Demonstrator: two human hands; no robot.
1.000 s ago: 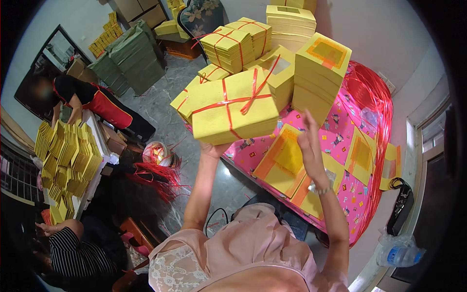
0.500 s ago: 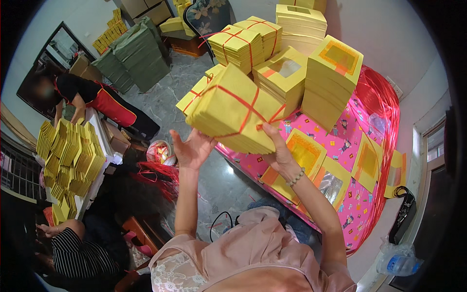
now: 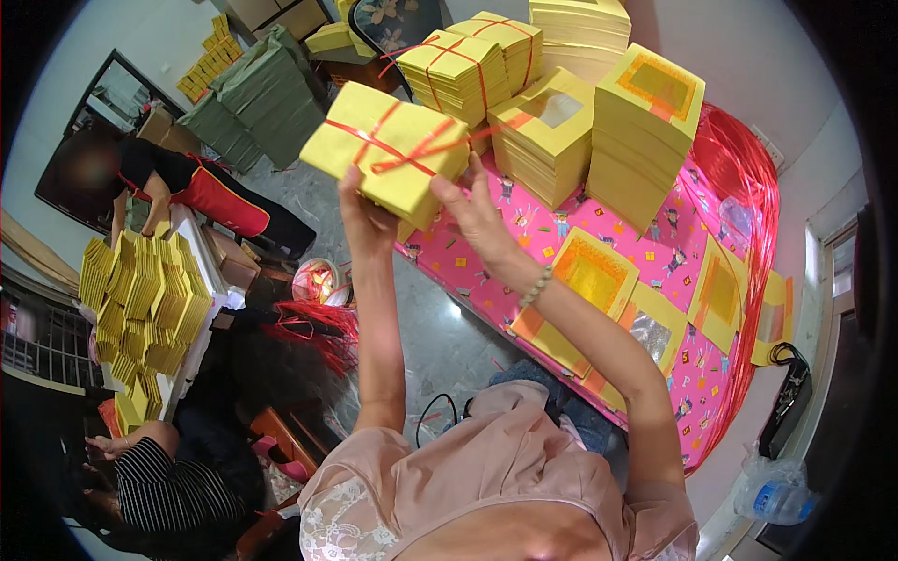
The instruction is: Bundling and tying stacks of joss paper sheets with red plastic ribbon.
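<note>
Held yellow bundle (image 3: pixel 388 150): one. Tied bundles (image 3: pixel 465 91) just behind it: two. Untied stacks (image 3: pixel 629 140), right-hand group: three. Flat windowed pieces (image 3: pixel 589 265): four. Co-workers (image 3: pixel 220 198): two. Plastic bottle (image 3: pixel 778 502): one.

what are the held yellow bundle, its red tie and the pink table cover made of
Yellow bundle: probably matte paper or thin card; its faces look dull.
Red tie: likely plastic ribbon, glossy, from its flat, shiny strands.
Pink table cover: perhaps smooth printed plastic, lying flat with printed figures; fabric is possible.
</note>
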